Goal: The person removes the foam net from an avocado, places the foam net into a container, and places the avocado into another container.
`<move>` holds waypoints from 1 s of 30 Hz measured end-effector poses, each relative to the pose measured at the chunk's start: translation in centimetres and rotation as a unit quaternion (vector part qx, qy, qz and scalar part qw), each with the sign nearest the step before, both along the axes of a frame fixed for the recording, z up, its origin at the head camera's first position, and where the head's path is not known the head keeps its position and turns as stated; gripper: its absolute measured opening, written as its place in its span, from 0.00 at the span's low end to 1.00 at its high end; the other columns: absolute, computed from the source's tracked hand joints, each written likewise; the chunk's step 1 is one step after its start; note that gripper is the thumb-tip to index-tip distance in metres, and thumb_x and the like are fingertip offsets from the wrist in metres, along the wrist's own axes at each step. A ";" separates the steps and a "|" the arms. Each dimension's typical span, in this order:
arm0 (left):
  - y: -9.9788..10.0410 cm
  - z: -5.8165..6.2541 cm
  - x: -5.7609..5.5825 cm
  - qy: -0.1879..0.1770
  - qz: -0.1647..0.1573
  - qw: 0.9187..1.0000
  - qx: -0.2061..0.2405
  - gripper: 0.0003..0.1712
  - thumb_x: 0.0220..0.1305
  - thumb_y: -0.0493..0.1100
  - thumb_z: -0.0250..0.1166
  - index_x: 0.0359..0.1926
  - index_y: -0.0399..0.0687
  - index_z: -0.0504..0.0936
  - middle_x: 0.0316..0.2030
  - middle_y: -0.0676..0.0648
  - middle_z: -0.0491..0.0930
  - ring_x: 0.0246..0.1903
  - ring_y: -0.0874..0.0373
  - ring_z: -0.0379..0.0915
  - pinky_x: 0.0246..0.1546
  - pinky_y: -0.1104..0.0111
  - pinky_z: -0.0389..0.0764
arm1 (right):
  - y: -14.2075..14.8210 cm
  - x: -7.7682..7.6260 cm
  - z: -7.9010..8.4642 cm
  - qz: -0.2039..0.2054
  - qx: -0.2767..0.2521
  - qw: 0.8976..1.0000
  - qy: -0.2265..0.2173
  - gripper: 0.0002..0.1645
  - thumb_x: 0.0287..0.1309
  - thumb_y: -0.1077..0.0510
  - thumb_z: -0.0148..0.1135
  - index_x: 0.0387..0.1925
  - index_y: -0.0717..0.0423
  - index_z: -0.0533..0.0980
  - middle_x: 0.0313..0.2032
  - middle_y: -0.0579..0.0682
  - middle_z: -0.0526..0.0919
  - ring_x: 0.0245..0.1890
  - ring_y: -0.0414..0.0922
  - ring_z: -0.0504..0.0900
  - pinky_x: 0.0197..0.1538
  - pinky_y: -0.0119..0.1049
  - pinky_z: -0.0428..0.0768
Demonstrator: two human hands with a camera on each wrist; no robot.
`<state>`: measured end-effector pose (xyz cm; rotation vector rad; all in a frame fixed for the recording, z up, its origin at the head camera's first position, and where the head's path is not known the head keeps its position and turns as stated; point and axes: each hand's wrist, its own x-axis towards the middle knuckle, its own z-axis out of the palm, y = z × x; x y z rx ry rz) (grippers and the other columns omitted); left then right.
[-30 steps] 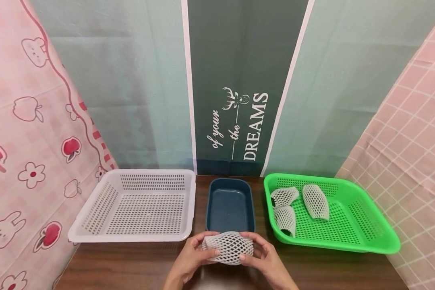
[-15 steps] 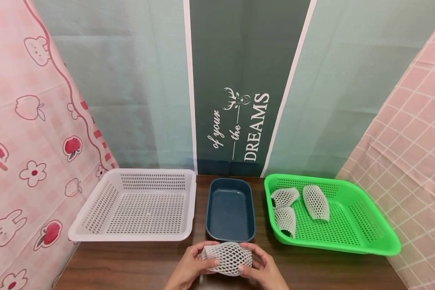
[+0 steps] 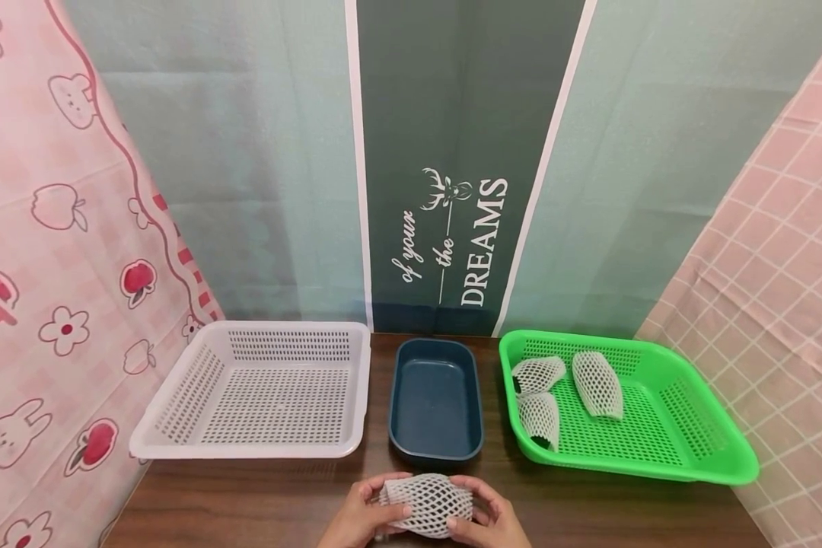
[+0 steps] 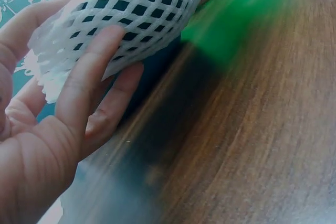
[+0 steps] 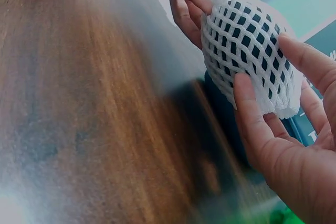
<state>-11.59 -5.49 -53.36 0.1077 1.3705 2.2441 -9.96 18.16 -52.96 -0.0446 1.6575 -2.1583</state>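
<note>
A white foam net sleeve [image 3: 430, 504] is held level above the table, in front of the blue tray [image 3: 436, 399]. Something dark shows through its mesh in both wrist views; its kind is hidden. My left hand [image 3: 364, 511] grips the sleeve's left end, thumb on the near side and fingers behind. At the other end my right hand [image 3: 488, 514] holds it the same way. In the left wrist view the frilled end of the sleeve [image 4: 142, 9] sticks out past the left thumb. Three more net sleeves [image 3: 597, 384] lie in the green basket [image 3: 699, 403], two of them with dark openings.
A white perforated basket [image 3: 253, 449] stands at the left, the blue tray in the middle and the green basket at the right, all on a brown wooden table [image 3: 246, 502]. Printed cloths [image 3: 301, 190] hang behind and at both sides.
Both hands have drawn the net sleeve toward the table's near side, so it no longer overlaps the blue tray in the head view. Baskets and tray stay put.
</note>
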 end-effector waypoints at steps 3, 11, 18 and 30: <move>0.0 -0.1 0.1 -0.006 0.002 1.000 0.002 0.26 0.51 0.32 0.64 0.53 0.33 0.71 0.42 0.37 0.75 0.40 0.48 0.74 0.35 0.60 0.76 | 0.0 0.0 -0.4 -0.004 0.004 1.000 -0.003 0.30 0.48 0.64 0.64 0.55 0.60 0.67 0.49 0.57 0.68 0.44 0.51 0.75 0.40 0.48 0.75; 0.1 -0.6 0.1 -0.011 0.017 1.000 -0.002 0.29 0.50 0.29 0.64 0.55 0.31 0.68 0.42 0.37 0.75 0.39 0.48 0.74 0.35 0.62 0.77 | -0.2 -0.2 -0.7 -0.023 0.005 0.999 -0.028 0.34 0.44 0.65 0.67 0.56 0.63 0.65 0.49 0.58 0.67 0.45 0.52 0.73 0.42 0.48 0.75; 0.6 -0.9 0.0 -0.008 0.066 0.997 -0.032 0.28 0.46 0.30 0.67 0.52 0.32 0.71 0.42 0.37 0.76 0.39 0.50 0.75 0.33 0.64 0.77 | -0.1 -0.6 -1.3 -0.040 0.009 0.999 -0.028 0.35 0.42 0.66 0.68 0.55 0.64 0.66 0.49 0.59 0.69 0.44 0.52 0.74 0.42 0.47 0.75; 0.8 -1.4 -0.1 0.001 0.089 0.995 -0.040 0.27 0.45 0.28 0.68 0.50 0.30 0.72 0.41 0.37 0.76 0.39 0.51 0.74 0.34 0.63 0.77 | -0.2 -0.8 -2.2 -0.048 0.012 0.998 -0.044 0.35 0.41 0.65 0.69 0.54 0.62 0.67 0.49 0.60 0.70 0.44 0.52 0.74 0.42 0.48 0.74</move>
